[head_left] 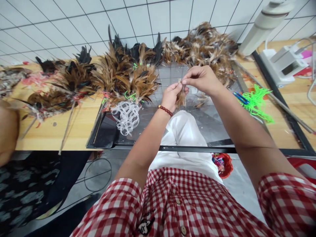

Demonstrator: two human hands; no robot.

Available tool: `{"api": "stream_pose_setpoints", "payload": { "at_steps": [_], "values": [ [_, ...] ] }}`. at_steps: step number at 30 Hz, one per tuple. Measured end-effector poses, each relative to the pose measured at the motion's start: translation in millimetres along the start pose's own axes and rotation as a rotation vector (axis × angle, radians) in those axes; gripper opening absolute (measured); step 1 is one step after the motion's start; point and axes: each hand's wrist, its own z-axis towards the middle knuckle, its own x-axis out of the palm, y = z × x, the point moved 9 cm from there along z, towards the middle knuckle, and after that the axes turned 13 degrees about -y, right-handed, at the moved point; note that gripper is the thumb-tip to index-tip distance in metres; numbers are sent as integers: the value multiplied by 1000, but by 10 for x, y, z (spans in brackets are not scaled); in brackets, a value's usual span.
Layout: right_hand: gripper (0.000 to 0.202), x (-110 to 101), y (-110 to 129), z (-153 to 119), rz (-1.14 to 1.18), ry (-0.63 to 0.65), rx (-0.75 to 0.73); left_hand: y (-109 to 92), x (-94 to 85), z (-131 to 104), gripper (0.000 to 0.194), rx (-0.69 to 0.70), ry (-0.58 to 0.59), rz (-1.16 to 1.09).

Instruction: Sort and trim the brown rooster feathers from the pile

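Over the glass-topped table, my left hand (172,93) is closed around a small bunch of brown feathers (181,99), whose tips hang downward. A beaded bracelet (165,110) circles that wrist. My right hand (201,77) meets it at the top of the bunch, thumb and fingertips pinched together. Whatever lies in that pinch is too small to make out. A few loose feathers (201,100) rest on the glass just to the right. Left of my hands lie bundled brown and black feathers (128,72) and a tangle of clear white ribbon (125,118).
A large feather heap (201,46) lines the tiled wall. To the right are bright green strings (259,103), blue snips (241,98), a thin stick (278,100) and a power strip (276,67). Feather bundles on sticks (67,125) lie left, beside another person's arm (8,131).
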Motion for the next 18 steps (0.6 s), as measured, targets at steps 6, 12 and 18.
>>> {"api": "stream_pose_setpoints", "payload": {
  "at_steps": [6,12,18],
  "values": [
    [16,-237,16,94,-299,-83,-94,-4,-12,-2,14,-1,4,24],
    [19,-638,-398,-33,-1105,437,211,-19,-81,76,15,27,-35,-12],
    [13,-607,-562,-187,-1219,655,330,-28,-106,107,18,42,-49,-14]
  ]
}}
